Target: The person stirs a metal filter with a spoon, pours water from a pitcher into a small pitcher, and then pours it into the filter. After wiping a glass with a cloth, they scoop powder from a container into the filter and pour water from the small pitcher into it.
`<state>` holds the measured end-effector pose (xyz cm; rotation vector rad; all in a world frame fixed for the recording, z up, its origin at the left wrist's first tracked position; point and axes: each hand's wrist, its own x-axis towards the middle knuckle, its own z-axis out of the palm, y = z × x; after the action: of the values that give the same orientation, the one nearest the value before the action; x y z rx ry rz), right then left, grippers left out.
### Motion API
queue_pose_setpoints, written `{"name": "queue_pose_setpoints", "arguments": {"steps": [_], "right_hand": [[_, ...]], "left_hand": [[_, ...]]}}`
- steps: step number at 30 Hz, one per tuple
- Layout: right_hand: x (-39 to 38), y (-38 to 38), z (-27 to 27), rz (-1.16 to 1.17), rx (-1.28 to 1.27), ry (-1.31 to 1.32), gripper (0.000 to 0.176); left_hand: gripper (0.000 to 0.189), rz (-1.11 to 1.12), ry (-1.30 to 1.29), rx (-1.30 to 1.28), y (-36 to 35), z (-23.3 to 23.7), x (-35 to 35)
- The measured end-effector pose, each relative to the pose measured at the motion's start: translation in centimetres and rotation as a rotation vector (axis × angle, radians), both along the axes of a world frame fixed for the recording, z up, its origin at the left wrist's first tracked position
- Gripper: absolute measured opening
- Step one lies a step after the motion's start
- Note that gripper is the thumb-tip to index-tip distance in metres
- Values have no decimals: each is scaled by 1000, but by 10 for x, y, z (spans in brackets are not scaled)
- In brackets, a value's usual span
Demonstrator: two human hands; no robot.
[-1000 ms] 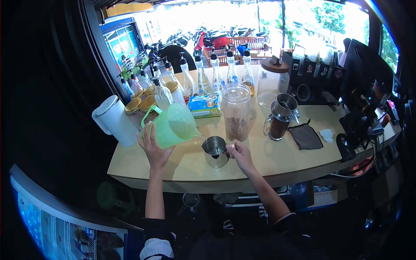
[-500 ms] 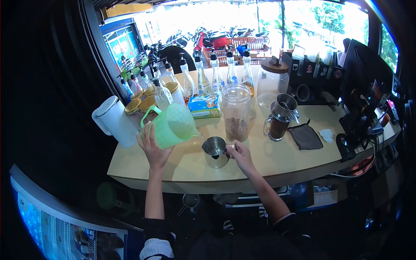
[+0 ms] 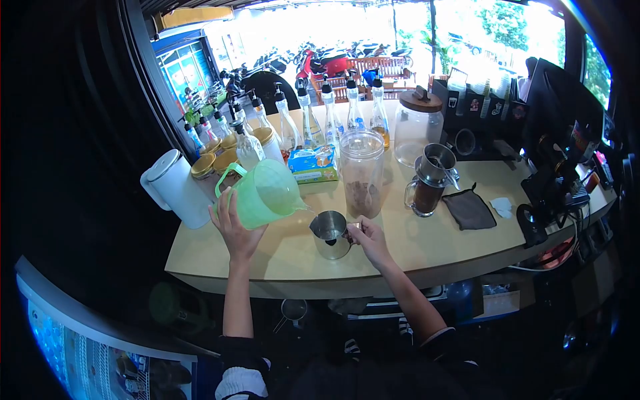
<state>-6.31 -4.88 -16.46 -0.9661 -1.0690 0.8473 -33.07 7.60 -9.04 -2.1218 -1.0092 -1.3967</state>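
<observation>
Head view: my left hand [image 3: 237,227] holds the green jug [image 3: 265,197], long axis tipped rightward, spout [image 3: 300,204] just up-left of the metal cup [image 3: 331,233] on the bench [image 3: 280,260]; my right hand [image 3: 371,239] grips the cup.

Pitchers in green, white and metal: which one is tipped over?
The green pitcher: the left hand tilts its spout toward the metal pitcher, upright in the right hand. No hand touches the white pitcher.

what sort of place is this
Most likely a café or drinks bar: pump bottles line the counter's far side, a metal drip filter sits on a glass mug, and the right hand grips a metal pitcher.
</observation>
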Motion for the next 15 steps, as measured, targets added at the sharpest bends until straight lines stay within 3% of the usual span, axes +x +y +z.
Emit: {"name": "queue_pose_setpoints", "arguments": {"steps": [15], "right_hand": [[0,0,0,8,20,1,18]], "left_hand": [[103,-9,-1,2,0,1,1]]}}
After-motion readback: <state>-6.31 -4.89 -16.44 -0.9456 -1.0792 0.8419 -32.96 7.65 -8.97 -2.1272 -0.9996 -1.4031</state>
